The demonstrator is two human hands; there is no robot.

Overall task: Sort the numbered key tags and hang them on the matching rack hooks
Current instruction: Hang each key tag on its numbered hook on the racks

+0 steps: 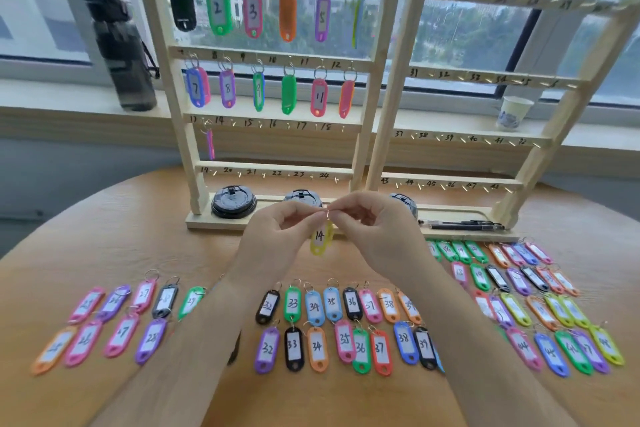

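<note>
Yellow tag 14 (pixel 319 238): you are pinching its ring (pixel 327 214) between left hand (pixel 277 236) and right hand (pixel 377 232), the tag is hanging long axis downward over the surface (pixel 173 218), and hook 14 (pixel 234 122) is sitting up-left, nearer your left hand

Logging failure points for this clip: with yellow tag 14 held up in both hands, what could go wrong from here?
The left hand and right hand pinch only the ring of yellow tag 14; it may slip and fall among the sorted tags below. Hook 14 sits close beside the tag on hook 13, which could get knocked. The forearms cross over the tag rows and may scatter them.
</note>
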